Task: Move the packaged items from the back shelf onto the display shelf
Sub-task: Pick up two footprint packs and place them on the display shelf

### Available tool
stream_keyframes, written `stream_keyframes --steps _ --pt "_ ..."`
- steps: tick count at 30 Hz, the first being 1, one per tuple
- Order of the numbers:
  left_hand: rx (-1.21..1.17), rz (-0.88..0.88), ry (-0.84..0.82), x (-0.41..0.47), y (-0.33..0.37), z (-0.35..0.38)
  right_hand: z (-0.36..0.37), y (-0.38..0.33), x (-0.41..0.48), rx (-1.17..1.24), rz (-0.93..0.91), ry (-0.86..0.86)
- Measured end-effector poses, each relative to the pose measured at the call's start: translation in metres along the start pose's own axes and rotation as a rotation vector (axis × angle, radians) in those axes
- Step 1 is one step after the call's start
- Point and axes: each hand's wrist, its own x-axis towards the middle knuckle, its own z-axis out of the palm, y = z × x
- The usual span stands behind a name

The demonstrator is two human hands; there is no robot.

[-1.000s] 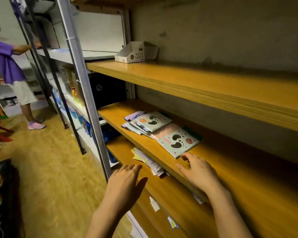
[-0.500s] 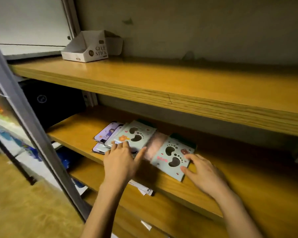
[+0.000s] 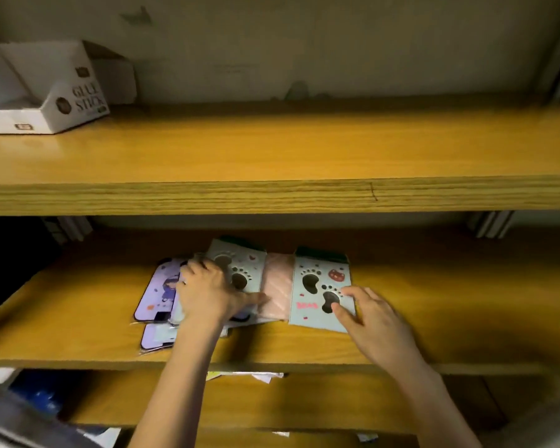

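Several flat packaged items lie on the middle wooden shelf [image 3: 466, 305]. A pale green paw-print packet [image 3: 317, 279] lies at the right, and my right hand [image 3: 374, 315] rests on its lower right corner with the fingers spread. A second paw-print packet [image 3: 243, 263] tops a small pile at the left, with a pink packet [image 3: 278, 289] between the two. My left hand [image 3: 207, 292] lies flat on that pile, thumb stretched toward the pink packet. Purple packets [image 3: 157, 291] stick out to the left of the hand.
An open white glue-stick carton [image 3: 55, 101] stands at the left of the upper shelf [image 3: 304, 147]. The upper shelf's thick front edge overhangs the packets. Loose papers [image 3: 265, 376] show on the shelf below. A grey metal post [image 3: 20, 418] crosses the bottom left corner.
The view has turned to face the shelves squarely and come closer. My left hand has moved onto the left pile and my right hand has slid onto the right paw-print packet.
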Motion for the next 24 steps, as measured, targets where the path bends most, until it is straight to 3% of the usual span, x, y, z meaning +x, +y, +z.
stream_keyframes --steps 3,5,11,13,16,19,24 --pt "0.041 0.057 0.160 0.002 -0.007 -0.003 0.004 -0.007 -0.001 0.016 0.099 0.045" --pt "-0.035 0.086 0.173 0.004 -0.012 -0.005 0.006 -0.013 0.000 0.030 0.173 0.059" --pt "-0.577 0.234 0.157 0.012 -0.030 -0.009 0.015 -0.035 0.009 -0.012 0.338 -0.042" --pt "-0.854 0.282 0.140 0.008 -0.037 -0.008 0.021 -0.042 0.012 -0.049 0.369 -0.081" --pt "-1.154 0.284 0.137 -0.009 -0.049 -0.009 0.031 -0.051 0.015 -0.212 0.387 -0.089" --pt "-1.226 0.294 0.163 -0.023 -0.059 -0.007 0.032 -0.058 0.021 -0.305 0.404 -0.075" --pt "-1.286 0.267 0.132 -0.037 -0.066 -0.001 0.020 -0.060 0.038 -0.210 0.491 -0.149"
